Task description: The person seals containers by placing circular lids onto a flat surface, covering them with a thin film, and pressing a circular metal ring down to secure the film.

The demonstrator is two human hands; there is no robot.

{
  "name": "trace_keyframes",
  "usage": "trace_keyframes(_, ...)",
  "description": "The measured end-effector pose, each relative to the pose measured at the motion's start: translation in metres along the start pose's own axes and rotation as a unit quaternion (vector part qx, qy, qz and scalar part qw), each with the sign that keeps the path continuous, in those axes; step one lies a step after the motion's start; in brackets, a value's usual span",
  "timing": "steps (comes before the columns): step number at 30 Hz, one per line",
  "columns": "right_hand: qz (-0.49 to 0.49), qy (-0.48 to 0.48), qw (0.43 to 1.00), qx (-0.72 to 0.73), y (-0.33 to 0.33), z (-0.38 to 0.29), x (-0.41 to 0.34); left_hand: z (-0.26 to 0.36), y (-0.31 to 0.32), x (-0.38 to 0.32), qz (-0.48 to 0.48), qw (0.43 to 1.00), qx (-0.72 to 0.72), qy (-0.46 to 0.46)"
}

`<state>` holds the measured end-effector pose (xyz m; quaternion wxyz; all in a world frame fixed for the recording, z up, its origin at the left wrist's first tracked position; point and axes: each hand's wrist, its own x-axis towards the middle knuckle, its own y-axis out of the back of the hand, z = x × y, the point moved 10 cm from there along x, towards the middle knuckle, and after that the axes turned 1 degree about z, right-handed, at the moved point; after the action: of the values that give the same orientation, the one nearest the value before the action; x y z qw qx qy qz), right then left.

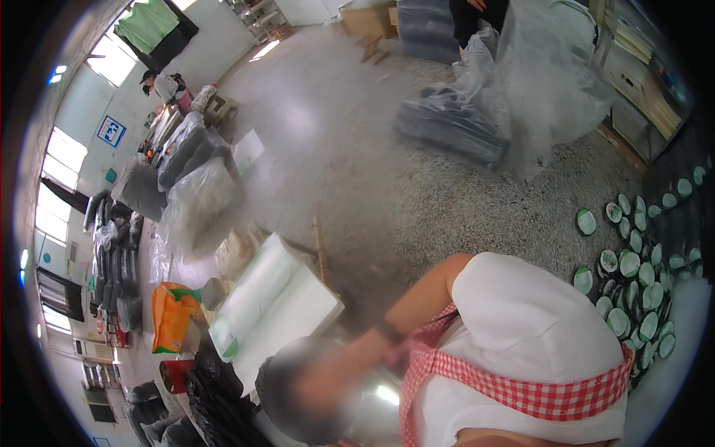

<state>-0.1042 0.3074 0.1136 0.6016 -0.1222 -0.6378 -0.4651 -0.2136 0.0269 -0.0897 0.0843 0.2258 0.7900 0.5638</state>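
Note:
My right arm, with a dark band at the wrist, reaches across the lower middle from a white sleeve. A heavy blur covers my right hand (321,385), which is at a dark rounded thing (273,385); its fingers and grip cannot be made out. A sliver of skin at the bottom edge may be my left hand (343,443); too little shows to tell. Beyond the right hand lie white sheet-like material (279,302) with a green-and-white round label (224,338), and crinkled black material (215,391). I wear a red-and-white checked apron (519,391).
An orange bag (172,317) and a red container (176,375) are at the left. Many dark items with round green-and-white labels (642,285) are piled at right. Plastic-wrapped bundles (452,125) lie on the floor. Two people (166,88) (477,14) are farther off.

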Motion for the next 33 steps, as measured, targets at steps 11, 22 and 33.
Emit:
trace_keyframes(11,0.005,0.041,0.999,0.017,0.037,-0.012,0.019,0.005,-0.006,0.012,0.007,1.000,-0.009,0.010)
trace_keyframes(22,0.052,0.033,0.996,0.057,0.031,-0.012,0.029,-0.023,-0.015,-0.011,0.037,0.998,-0.007,0.048)
trace_keyframes(33,-0.184,0.023,0.979,0.083,-0.084,0.036,0.076,-0.054,0.011,-0.020,-0.134,0.932,-0.335,0.004)
